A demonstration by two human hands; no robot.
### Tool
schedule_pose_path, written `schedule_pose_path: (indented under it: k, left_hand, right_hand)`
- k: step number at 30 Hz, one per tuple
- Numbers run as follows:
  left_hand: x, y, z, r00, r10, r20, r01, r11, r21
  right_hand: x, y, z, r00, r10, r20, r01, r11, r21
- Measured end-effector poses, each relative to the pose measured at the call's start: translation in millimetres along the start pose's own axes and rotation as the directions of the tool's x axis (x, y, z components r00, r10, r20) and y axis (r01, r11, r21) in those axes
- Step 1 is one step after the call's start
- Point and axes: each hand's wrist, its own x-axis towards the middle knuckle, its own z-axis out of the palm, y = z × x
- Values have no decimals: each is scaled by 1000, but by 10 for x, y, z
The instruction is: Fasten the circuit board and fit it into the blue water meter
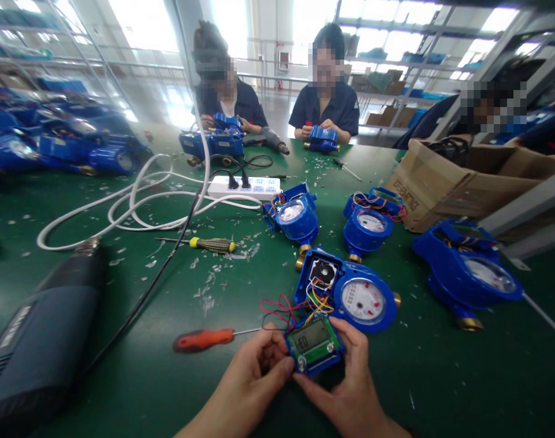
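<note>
Between my hands is a green circuit board with a grey LCD display (312, 338), set in a blue frame. My left hand (254, 371) pinches its left edge with thumb and fingers. On the other side, my right hand (353, 383) grips the right edge and lower side. Colored wires (321, 298) run from the board into an opened blue water meter (366, 301) just beyond it, whose round dial faces up. An orange-handled screwdriver (202, 340) lies left of my left hand, its shaft pointing toward the fingers.
More blue meters (300, 213) with loose wires stand ahead and right. A heat gun (44, 328) lies left, near a yellow screwdriver (213, 244). A white power strip (245, 187) and its looping cord cross the table. Two people work opposite; a cardboard box (442, 188) sits right.
</note>
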Motion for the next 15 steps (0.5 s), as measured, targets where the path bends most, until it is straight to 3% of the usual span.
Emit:
schedule_pose_path:
  k: [15]
  left_hand:
    - [5,35,9,998,-56,20,58,988,-142]
  right_hand:
    - [18,-51,3,986,142,86,-153,980,127]
